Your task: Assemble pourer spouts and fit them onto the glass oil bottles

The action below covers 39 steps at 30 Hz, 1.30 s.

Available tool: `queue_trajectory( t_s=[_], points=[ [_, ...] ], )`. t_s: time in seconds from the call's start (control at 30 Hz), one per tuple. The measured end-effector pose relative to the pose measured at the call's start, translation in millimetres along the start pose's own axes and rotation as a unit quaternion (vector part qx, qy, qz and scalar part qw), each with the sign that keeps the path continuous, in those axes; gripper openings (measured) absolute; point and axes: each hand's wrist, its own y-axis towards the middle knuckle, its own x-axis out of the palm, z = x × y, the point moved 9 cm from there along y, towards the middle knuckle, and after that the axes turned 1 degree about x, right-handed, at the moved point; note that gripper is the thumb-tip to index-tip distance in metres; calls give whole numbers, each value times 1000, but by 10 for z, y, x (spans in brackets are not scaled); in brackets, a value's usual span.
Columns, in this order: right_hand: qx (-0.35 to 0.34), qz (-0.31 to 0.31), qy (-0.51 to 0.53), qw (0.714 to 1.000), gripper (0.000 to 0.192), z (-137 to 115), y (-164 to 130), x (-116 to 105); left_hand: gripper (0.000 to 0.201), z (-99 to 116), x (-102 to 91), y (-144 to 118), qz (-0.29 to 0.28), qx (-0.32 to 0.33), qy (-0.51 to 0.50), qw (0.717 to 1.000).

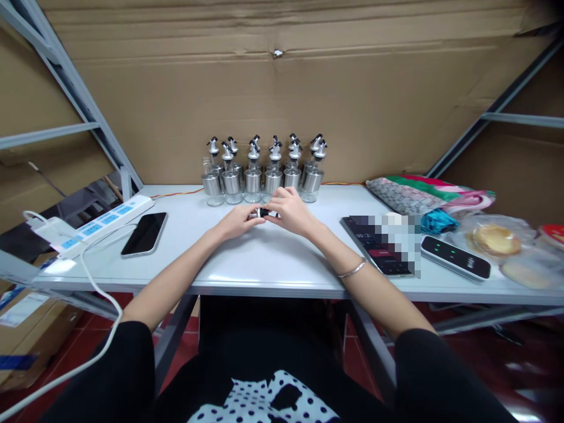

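Observation:
Just above the middle of the table, my left hand (240,222) and my right hand (291,210) meet around a small black-and-silver pourer spout (263,212). Both hands are closed on it, and the fingers hide much of its shape. Behind them stand two rows of glass bottles with steel sleeves (252,183), most topped by silver pourer spouts with black levers (275,150). At the front left of the group, one bottle (212,185) has a bare glass neck with no spout on it.
Left on the white table (264,258) lie a phone (144,235) and a power strip (108,223) with a white cable. To the right are a larger phone (370,247), a black-and-white device (456,257), wrapped food (496,239) and a patterned bag (418,197). Cardboard (176,106) walls the back.

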Motion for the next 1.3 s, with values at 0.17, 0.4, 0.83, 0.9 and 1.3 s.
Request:
queue_trajectory(
  t_s=[0.17,0.4,0.83,0.9,1.3],
  points=[
    [165,5,219,962,29,338,-43,19,35,139,-71,-42,94,80,121,985],
    [187,-40,325,926,37,294,-13,228,36,290,-42,-62,92,137,230,959],
    [140,1,280,950,16,220,34,227,38,231,-128,-47,49,141,289,946],
    [116,7,236,965,16,180,40,198,38,218,-122,-47,44,141,281,948],
    [0,-29,-43,999,13,-114,64,145,37,95,-79,-21,9,95,217,971]
  ],
)
